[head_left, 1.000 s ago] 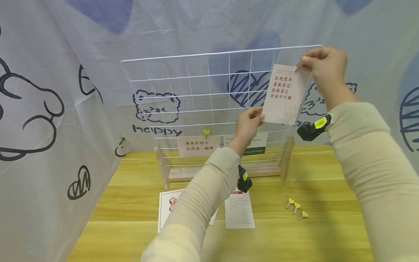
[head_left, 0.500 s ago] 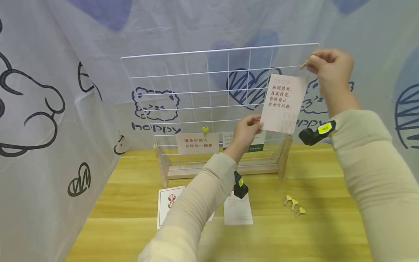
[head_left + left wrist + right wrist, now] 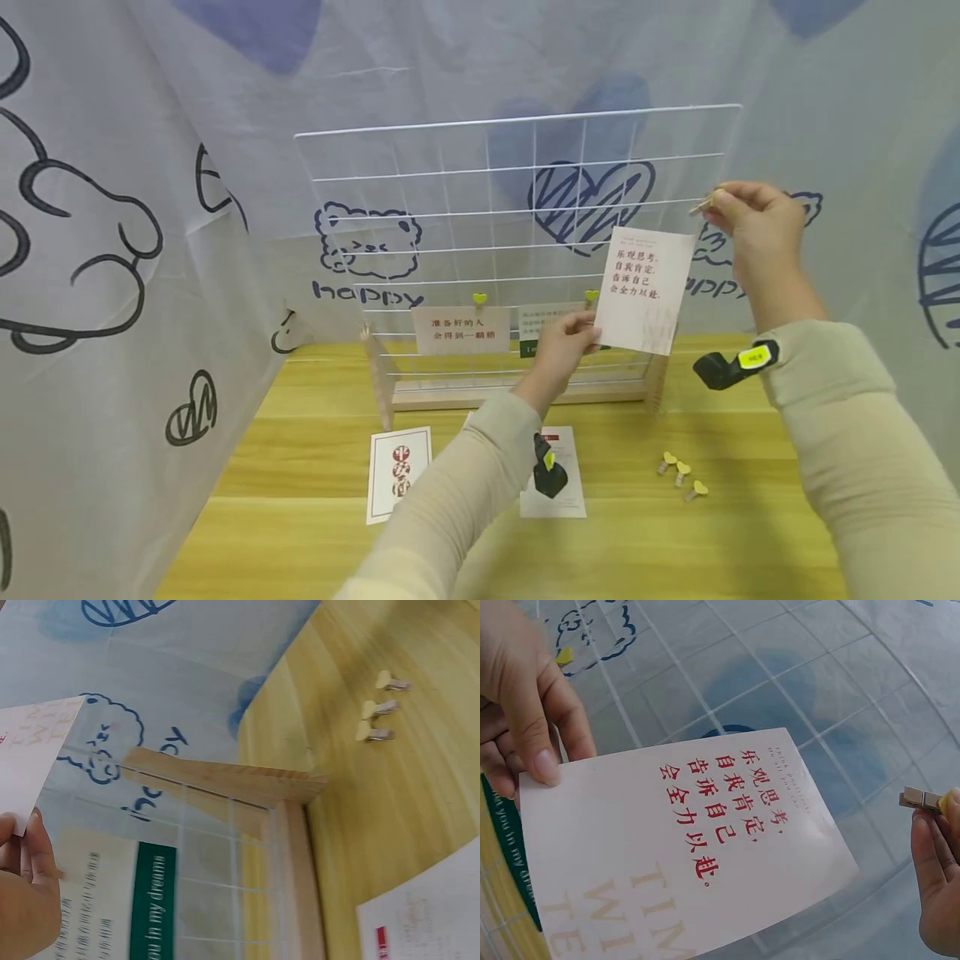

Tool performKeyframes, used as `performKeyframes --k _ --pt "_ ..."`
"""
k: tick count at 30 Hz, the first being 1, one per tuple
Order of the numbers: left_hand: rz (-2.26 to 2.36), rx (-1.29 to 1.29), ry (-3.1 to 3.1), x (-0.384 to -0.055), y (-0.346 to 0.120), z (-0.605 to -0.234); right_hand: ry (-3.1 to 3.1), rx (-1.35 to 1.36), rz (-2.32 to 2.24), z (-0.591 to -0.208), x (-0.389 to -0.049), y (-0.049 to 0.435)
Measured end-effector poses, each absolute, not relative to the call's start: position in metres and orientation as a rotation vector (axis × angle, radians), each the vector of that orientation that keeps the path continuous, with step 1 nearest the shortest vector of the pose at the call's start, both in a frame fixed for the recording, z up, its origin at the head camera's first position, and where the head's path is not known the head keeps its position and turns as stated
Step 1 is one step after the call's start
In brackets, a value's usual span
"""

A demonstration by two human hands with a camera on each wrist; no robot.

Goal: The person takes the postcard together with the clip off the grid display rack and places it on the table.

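Note:
My left hand [image 3: 564, 348] pinches a white card with red Chinese characters [image 3: 643, 292] by its lower left corner, holding it upright in front of the white wire grid rack [image 3: 450, 218]. Faint large letters show near the card's bottom in the right wrist view. Up and to the right of the card, my right hand [image 3: 765, 242] pinches a small wooden clothespin [image 3: 921, 799] with a yellow piece on it. The clothespin is apart from the card, its tip by the grid's right side. Two cards hang low on the rack: a cream card [image 3: 459, 332] and a green-and-white card [image 3: 154, 900].
Several loose clothespins with yellow hearts [image 3: 682, 472] lie on the wooden table [image 3: 750, 533] at the right. A red-printed card [image 3: 400, 475] and a white text card [image 3: 558, 492] lie before the rack, partly behind my left sleeve. A patterned curtain [image 3: 225, 75] hangs behind.
The right hand has drawn the clothespin off the card's top right corner, then come down with it. My left hand has lowered the card in front of the grid.

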State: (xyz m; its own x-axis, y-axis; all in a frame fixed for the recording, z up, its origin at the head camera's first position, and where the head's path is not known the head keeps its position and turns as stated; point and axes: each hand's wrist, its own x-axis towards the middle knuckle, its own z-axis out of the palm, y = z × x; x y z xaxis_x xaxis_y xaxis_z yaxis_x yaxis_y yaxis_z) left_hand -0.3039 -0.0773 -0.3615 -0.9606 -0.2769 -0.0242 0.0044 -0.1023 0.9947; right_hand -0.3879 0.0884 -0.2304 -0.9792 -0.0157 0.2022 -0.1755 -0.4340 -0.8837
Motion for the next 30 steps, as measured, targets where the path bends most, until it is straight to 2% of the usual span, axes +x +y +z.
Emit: performKeyframes --k 11,17,20,25,27,30 --pt "-2.193 0.357 -2.002 -0.284 -0.075 -0.395 -1.694 0.249 2.568 -0.279 -0.373 0.097" --pt "-2.229 0.401 -1.994 -0.274 -0.071 -0.415 -1.644 0.266 2.616 -0.308 -0.376 0.101" --pt "-2.246 0.42 -1.985 -0.268 -0.068 -0.425 -1.672 0.265 2.644 -0.336 -0.391 0.107" --pt "-2.248 0.45 -1.965 -0.259 -0.065 -0.438 -1.631 0.424 2.674 -0.455 -0.489 0.136" --pt "-2.249 0.457 -1.955 -0.257 -0.064 -0.443 -1.632 0.419 2.712 -0.473 -0.501 0.142" --pt "-2.246 0.459 -1.96 -0.253 -0.064 -0.448 -1.649 0.439 2.786 -0.455 -0.463 0.137"
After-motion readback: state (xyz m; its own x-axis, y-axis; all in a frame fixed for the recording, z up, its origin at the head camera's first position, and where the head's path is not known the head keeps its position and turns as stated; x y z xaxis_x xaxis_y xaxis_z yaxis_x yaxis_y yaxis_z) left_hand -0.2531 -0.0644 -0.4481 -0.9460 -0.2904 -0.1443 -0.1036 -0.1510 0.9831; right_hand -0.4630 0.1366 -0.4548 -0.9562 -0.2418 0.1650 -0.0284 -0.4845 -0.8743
